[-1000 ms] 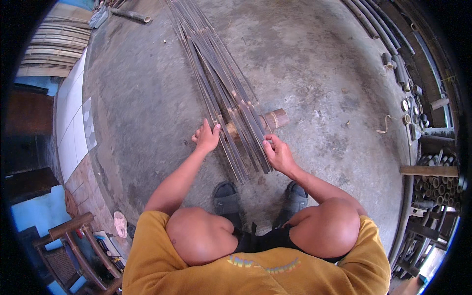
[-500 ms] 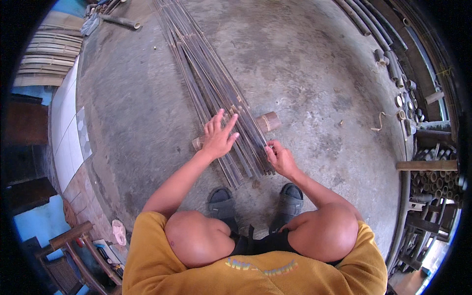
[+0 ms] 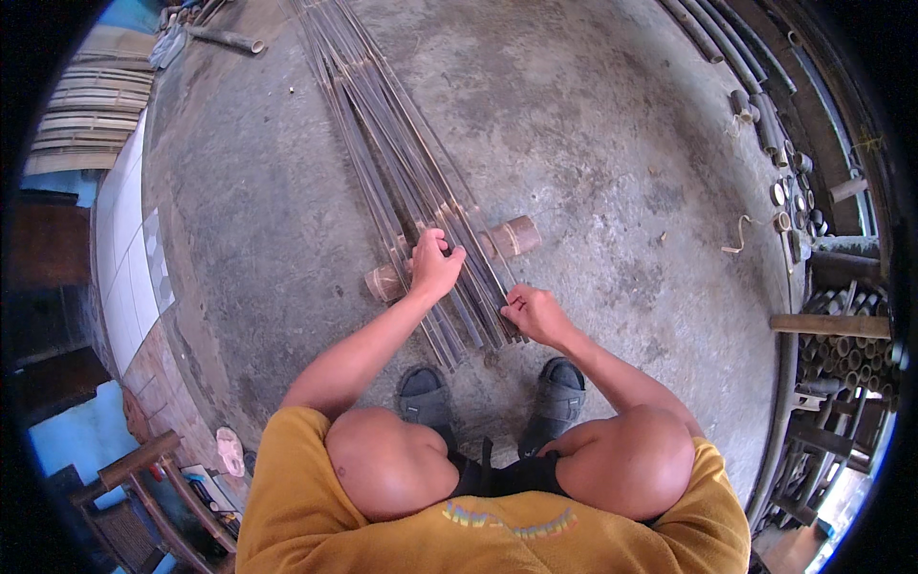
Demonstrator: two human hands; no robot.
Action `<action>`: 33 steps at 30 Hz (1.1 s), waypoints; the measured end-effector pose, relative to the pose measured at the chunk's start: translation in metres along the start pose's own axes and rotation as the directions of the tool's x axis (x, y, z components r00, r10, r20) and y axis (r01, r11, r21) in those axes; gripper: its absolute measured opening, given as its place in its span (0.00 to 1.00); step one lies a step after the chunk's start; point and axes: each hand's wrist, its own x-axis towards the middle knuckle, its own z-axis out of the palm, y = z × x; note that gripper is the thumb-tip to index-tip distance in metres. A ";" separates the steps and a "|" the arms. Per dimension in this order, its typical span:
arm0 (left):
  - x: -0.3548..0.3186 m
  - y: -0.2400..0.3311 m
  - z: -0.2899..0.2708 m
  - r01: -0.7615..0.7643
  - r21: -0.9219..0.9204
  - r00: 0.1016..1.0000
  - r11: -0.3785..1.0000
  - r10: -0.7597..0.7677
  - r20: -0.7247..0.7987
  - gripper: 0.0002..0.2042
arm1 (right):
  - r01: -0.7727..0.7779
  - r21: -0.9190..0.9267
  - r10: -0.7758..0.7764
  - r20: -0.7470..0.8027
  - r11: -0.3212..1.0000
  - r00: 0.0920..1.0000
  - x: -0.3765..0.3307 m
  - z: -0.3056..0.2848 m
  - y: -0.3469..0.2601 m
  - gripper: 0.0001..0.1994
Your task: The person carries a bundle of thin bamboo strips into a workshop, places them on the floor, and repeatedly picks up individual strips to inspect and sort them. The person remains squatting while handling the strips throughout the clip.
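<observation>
Our forearms [image 3: 368,349] reach forward, outside our bent knees [image 3: 636,464].
Our left grip [image 3: 437,265] lies farther forward, fingers [image 3: 431,236] curled; our right grip [image 3: 533,313] curls inward nearer us.

Spreads out as a grey concrete floor [image 3: 612,143], scuffed and blotched with darker and paler stains. Carries 1 short brown bamboo log [image 3: 516,236], set crosswise beneath a bundle of long, thin dark strips [image 3: 478,287], splayed a little and running up to the far edge of view. Bears 2 grey sandals [image 3: 426,400] just short of the near strip ends. Holds also a bamboo tube [image 3: 227,39] at upper left, a pale curled strip [image 3: 739,234] at right, and, farther right, short cut bamboo pieces [image 3: 782,222] near long poles [image 3: 693,31]. Meets white tiles [image 3: 124,230] along the left.
</observation>
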 end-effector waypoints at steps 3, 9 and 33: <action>0.002 0.003 0.003 0.123 -0.451 0.992 0.884 -0.121 0.033 0.23 | -0.128 0.457 0.065 0.151 0.880 0.986 0.003 -0.009 -0.013 0.09; -0.001 0.030 -0.012 0.266 -0.762 0.964 0.591 -0.167 0.207 0.17 | -0.309 0.700 0.033 0.378 0.643 0.925 -0.003 -0.017 -0.022 0.07; -0.014 0.032 -0.047 0.445 -0.799 0.895 0.406 -0.183 0.406 0.11 | 0.138 0.207 -0.105 -0.163 0.969 0.981 -0.012 -0.003 -0.080 0.17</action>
